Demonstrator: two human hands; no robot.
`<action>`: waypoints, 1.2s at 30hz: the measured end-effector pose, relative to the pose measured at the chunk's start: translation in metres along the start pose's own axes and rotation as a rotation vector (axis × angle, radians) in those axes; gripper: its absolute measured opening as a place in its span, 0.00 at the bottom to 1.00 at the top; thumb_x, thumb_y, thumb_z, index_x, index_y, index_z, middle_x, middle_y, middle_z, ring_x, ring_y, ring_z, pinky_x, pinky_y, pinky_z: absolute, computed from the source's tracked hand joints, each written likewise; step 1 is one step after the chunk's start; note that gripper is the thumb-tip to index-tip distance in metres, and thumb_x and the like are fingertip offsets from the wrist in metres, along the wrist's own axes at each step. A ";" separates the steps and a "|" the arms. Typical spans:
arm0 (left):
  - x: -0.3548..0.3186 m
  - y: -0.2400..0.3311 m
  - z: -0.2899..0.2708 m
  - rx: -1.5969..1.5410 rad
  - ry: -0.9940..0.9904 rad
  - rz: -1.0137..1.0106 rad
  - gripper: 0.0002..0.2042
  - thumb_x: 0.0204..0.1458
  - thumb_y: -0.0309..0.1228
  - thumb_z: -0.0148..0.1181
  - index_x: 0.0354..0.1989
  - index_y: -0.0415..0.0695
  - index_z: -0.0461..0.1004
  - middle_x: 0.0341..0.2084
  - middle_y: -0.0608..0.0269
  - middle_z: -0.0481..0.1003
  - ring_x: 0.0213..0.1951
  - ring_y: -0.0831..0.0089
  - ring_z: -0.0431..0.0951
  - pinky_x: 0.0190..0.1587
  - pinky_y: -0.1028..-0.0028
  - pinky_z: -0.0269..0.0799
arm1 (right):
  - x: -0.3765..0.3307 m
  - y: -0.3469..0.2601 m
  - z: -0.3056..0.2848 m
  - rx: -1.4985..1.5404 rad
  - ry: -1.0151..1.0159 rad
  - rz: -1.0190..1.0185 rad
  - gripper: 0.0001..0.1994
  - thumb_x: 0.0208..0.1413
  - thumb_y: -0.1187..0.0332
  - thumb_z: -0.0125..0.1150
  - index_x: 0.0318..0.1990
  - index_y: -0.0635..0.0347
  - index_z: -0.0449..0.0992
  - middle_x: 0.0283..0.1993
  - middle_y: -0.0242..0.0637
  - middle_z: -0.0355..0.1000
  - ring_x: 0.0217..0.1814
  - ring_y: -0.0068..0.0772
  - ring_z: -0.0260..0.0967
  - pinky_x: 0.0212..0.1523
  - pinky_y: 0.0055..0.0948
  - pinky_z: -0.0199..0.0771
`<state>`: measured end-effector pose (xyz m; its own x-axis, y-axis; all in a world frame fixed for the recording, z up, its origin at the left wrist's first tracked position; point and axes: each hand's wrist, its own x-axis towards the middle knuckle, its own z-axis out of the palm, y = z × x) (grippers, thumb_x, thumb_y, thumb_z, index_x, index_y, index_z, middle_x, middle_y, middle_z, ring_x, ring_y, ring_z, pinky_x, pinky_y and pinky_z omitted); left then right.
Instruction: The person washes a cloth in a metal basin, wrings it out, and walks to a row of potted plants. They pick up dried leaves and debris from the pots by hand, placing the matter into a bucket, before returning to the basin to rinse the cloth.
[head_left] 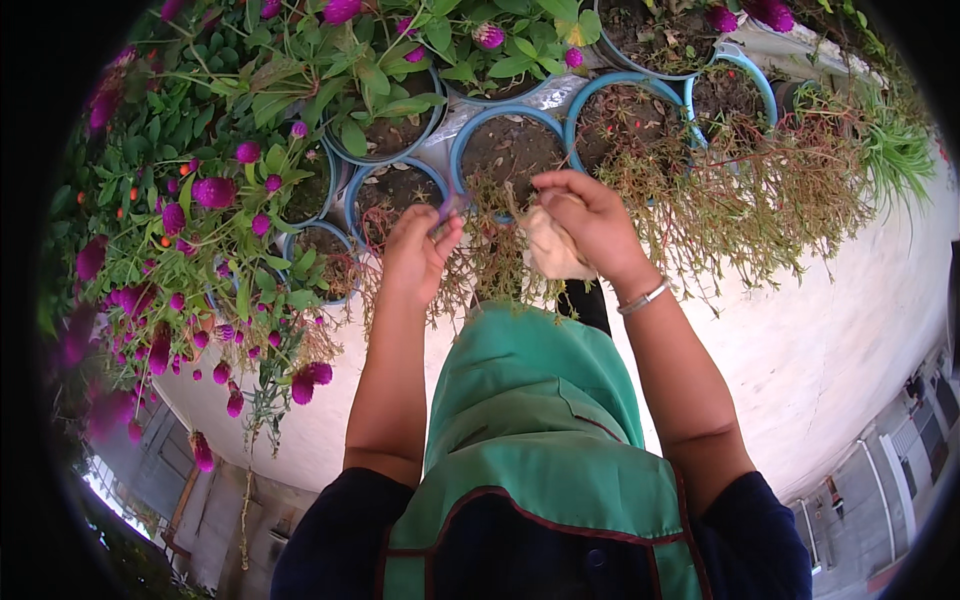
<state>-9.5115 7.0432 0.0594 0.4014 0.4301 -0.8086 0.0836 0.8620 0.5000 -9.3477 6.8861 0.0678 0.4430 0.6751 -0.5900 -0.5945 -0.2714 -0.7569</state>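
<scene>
My right hand (pixel 603 222) is closed around a crumpled cream cloth-like bundle (pixel 552 248), which hangs below the fingers. To its left, my left hand (pixel 416 252) has its fingers drawn together on a small purple thing (pixel 455 205), too blurred to name. Both hands are over trailing green-and-reddish plants (pixel 495 262) that spill from the near side of blue-rimmed pots. Just beyond the hands, a round pot (pixel 508 112) holds brown soil and thin stems. A second blue-rimmed pot (pixel 395 165) sits beyond my left hand.
More blue-rimmed pots (pixel 625 78) stand close together across the far side. Purple globe-shaped flowers (pixel 215 192) and dense leaves crowd the left. A pale wall-like surface (pixel 800 330) curves below the plants. A green apron (pixel 540 400) covers my front.
</scene>
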 end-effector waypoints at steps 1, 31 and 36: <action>-0.011 -0.003 -0.003 0.020 -0.048 -0.026 0.04 0.53 0.22 0.47 0.36 0.38 0.66 0.32 0.58 0.72 0.33 0.71 0.76 0.37 0.77 0.76 | -0.012 -0.004 -0.004 0.019 -0.008 0.016 0.12 0.52 0.73 0.54 0.44 0.65 0.72 0.36 0.32 0.72 0.37 0.20 0.68 0.40 0.20 0.69; -0.177 -0.051 0.156 -0.144 -0.380 -0.062 0.05 0.53 0.27 0.51 0.37 0.41 0.67 0.31 0.60 0.71 0.31 0.75 0.71 0.33 0.80 0.74 | -0.193 -0.119 -0.082 -0.152 -0.226 -0.218 0.18 0.50 0.71 0.56 0.50 0.60 0.70 0.37 0.30 0.70 0.39 0.19 0.66 0.42 0.20 0.67; -0.199 -0.056 0.148 -0.322 -0.390 -0.105 0.07 0.52 0.24 0.49 0.39 0.37 0.66 0.31 0.59 0.70 0.32 0.74 0.70 0.33 0.80 0.74 | -0.215 -0.122 -0.085 -0.239 -0.255 -0.311 0.15 0.50 0.70 0.56 0.47 0.60 0.71 0.36 0.31 0.71 0.39 0.19 0.67 0.42 0.21 0.67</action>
<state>-9.4607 6.8700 0.2379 0.7213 0.2580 -0.6428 -0.1188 0.9604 0.2521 -9.3130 6.7156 0.2630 0.3787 0.8883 -0.2597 -0.2755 -0.1597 -0.9480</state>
